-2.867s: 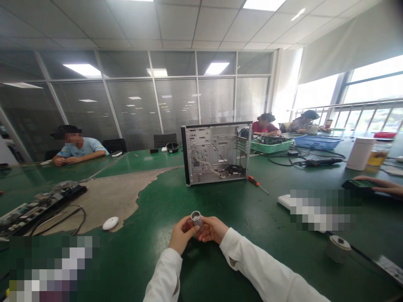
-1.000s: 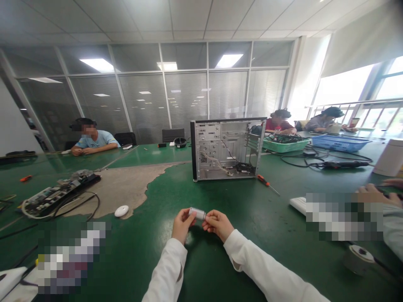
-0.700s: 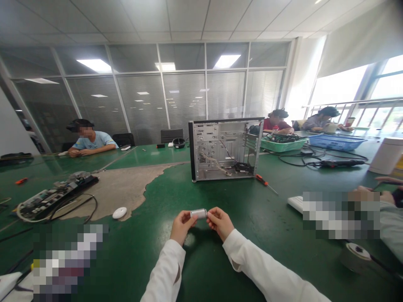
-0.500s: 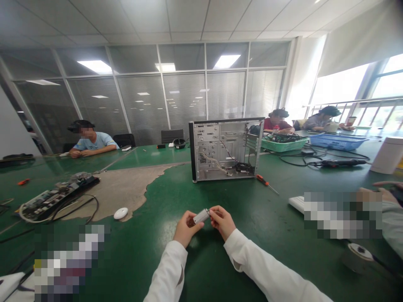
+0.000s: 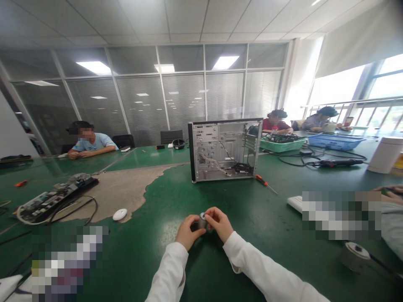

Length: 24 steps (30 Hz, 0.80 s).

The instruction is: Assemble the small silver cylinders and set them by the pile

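My left hand (image 5: 189, 231) is closed round the side of a small grey metal cylinder (image 5: 202, 222). The cylinder stands nearly upright just above or on the green table, its round end with a dark centre facing up toward me. My right hand (image 5: 219, 223) pinches at that top end from the right; whether a tiny part sits between its fingertips is too small to tell. Beyond both hands stands an open computer case (image 5: 225, 151), bare metal inside with loose cables. An orange-handled screwdriver (image 5: 266, 183) lies at the case's right foot.
On the left lie a circuit board assembly (image 5: 59, 197) with cables and a white round lid (image 5: 120, 214). Green (image 5: 283, 145) and blue baskets (image 5: 335, 141) stand back right, near a white cup (image 5: 384, 155). A co-worker's sleeve (image 5: 395, 220) shows at right; other people sit farther off.
The cylinder has turned from lying tilted sideways to nearly upright, its end now facing up. My right hand has shifted slightly left, onto that end.
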Motion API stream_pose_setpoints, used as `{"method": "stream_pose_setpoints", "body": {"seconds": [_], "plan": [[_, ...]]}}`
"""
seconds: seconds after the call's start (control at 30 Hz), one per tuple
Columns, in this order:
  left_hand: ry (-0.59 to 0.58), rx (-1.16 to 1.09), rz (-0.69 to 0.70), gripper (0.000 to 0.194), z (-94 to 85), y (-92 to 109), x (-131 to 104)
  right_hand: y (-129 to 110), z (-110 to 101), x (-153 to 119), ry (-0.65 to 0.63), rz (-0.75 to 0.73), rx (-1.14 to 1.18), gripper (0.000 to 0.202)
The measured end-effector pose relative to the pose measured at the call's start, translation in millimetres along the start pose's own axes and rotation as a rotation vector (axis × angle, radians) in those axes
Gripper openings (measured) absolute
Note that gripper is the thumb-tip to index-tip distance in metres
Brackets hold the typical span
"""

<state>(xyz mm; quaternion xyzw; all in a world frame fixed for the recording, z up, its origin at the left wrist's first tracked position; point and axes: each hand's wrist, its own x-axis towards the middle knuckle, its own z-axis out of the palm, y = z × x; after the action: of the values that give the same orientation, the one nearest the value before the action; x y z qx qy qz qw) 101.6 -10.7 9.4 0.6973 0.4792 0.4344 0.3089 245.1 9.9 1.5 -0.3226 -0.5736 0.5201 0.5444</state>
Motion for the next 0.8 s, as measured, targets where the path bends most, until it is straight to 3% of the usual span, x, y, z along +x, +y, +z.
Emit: {"method": "stream_pose_setpoints", "body": {"seconds": [0.37,0.57,0.8], "plan": [[-0.060,0.036,0.051,0.026,0.4,-1.6,1.5,1.1,1.6,-3.8,0.002,0.018,-0.037,0.024],[-0.007,-0.027,0.002,0.028,3.6,3.7,-0.2,1.7,4.1,-4.5,0.001,0.024,-0.047,0.023],[0.038,-0.053,-0.017,0.028,5.6,-0.6,-0.7,-10.2,9.1,-11.3,0.093,-0.184,-0.431,0.013]]}}
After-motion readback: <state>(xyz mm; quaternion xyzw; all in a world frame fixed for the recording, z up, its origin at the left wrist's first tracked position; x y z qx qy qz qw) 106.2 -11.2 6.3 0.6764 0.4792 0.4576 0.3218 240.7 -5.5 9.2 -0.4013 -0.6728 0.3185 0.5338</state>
